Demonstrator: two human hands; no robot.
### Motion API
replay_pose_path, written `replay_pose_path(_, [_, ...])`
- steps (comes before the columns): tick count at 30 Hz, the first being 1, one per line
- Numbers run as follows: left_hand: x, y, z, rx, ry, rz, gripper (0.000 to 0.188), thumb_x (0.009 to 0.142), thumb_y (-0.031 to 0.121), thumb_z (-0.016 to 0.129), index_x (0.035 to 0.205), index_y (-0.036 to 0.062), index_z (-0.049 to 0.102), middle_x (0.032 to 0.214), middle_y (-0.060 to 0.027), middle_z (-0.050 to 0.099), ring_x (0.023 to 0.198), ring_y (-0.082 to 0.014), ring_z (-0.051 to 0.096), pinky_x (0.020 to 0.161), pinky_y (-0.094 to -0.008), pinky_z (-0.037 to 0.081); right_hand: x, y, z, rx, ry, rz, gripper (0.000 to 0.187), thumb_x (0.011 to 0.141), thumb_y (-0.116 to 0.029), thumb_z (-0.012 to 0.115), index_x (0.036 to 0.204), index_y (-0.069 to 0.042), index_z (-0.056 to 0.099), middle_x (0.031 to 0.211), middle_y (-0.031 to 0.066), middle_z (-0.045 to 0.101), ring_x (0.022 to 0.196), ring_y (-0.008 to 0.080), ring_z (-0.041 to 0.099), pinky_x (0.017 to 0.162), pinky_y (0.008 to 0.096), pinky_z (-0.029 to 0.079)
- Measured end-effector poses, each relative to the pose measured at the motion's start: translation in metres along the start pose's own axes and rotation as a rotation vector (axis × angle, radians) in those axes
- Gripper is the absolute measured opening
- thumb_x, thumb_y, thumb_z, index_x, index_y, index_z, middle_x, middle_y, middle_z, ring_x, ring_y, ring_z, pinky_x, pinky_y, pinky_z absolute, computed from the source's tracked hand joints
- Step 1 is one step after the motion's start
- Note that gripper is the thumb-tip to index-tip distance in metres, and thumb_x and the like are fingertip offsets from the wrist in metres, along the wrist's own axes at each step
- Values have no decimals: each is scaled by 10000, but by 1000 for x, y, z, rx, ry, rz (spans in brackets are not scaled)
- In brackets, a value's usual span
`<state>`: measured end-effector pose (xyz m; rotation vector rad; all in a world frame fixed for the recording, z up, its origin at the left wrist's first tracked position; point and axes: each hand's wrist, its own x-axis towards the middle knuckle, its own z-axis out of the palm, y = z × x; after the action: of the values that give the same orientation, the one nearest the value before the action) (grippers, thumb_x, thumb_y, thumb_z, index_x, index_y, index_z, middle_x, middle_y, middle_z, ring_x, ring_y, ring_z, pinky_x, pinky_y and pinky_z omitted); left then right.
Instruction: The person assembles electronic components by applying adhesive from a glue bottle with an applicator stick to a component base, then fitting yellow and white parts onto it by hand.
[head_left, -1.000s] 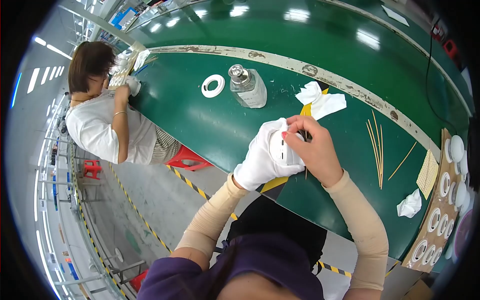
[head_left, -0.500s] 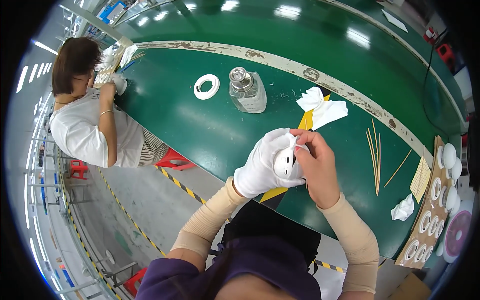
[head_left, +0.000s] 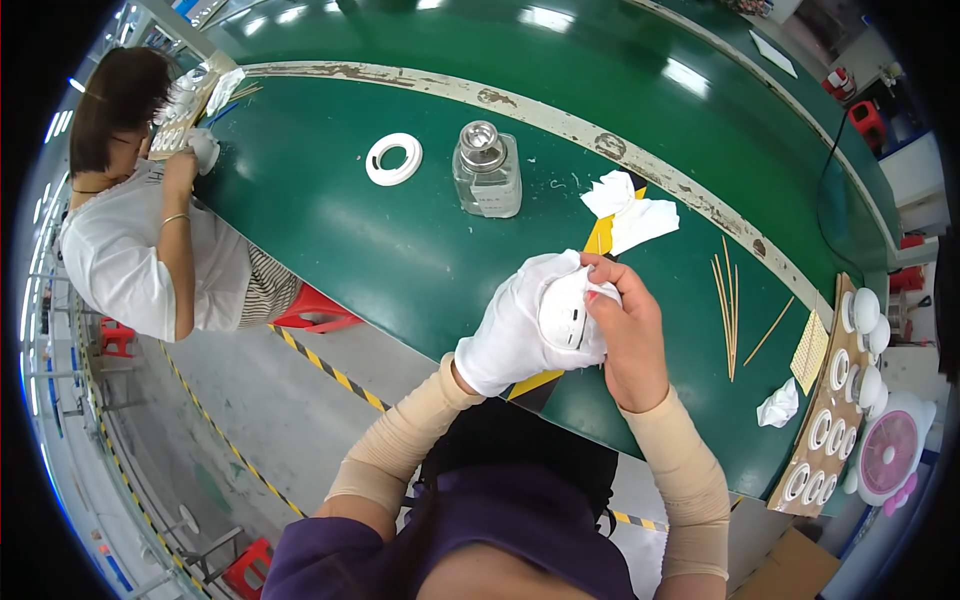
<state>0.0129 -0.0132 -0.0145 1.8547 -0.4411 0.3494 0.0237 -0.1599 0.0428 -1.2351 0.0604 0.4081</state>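
Observation:
My left hand [head_left: 510,320], in a white glove, is closed around a white round housing [head_left: 562,318] with small dark slots in its face. My bare right hand [head_left: 632,335] is closed at the housing's right side. Its thumb and fingers pinch a fold of white cloth [head_left: 602,290] against the housing; part of the cloth is hidden by the fingers. Both hands are above the near edge of the green table [head_left: 450,270]. Beyond them stand a clear square bottle [head_left: 488,185] with a metal top and a flat white ring [head_left: 373,160].
A crumpled white cloth [head_left: 640,220] lies beyond my hands. To the right are thin wooden sticks [head_left: 728,315], a balled tissue [head_left: 778,405], a yellowish sheet [head_left: 809,352], a board of white rings [head_left: 820,430] and a pink fan [head_left: 890,452]. A co-worker [head_left: 140,240] sits at the left.
The view has shifted, so the table and its items appear farther left and slightly higher. Both hands stay at the housing, whose slotted face has turned slightly.

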Motion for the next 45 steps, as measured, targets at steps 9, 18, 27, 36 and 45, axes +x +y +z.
replay_pose_path(9, [0,3,-3,-24,-45,-41,938,545,275,942,1295,84,412,1224,-150,538,1093,-287,575,936,-372,468,-14,10,2,22,47,-112,248,840,39,502,1075,-39,510,1381,129,457,1210,196,463,1034,292,351])
replay_pose_path(18, [3,6,-2,59,-6,42,916,559,259,932,1288,85,405,1197,-150,532,1047,-300,589,906,-369,482,-13,7,3,175,75,-41,226,844,30,511,1060,-35,527,1348,119,476,1169,178,476,1004,286,375])
replay_pose_path(27, [2,3,0,32,16,49,838,580,281,906,1258,74,458,1171,-172,545,1025,-345,594,880,-401,493,-4,5,5,45,59,-47,214,844,21,516,1052,-30,532,1310,113,493,1163,180,477,1005,287,374])
replay_pose_path(36, [1,6,-4,65,-28,58,895,587,246,913,1304,82,403,1252,-162,504,1115,-321,556,942,-387,463,-12,4,5,90,49,-61,205,845,12,509,1044,-17,551,1294,115,512,1163,179,476,1003,287,373])
replay_pose_path(45, [1,3,0,81,36,95,868,578,266,901,1292,95,437,1188,-166,539,1018,-345,599,862,-395,499,-1,1,5,-8,59,-45,199,850,6,506,1039,-9,569,1295,110,524,1134,166,498,983,285,390])
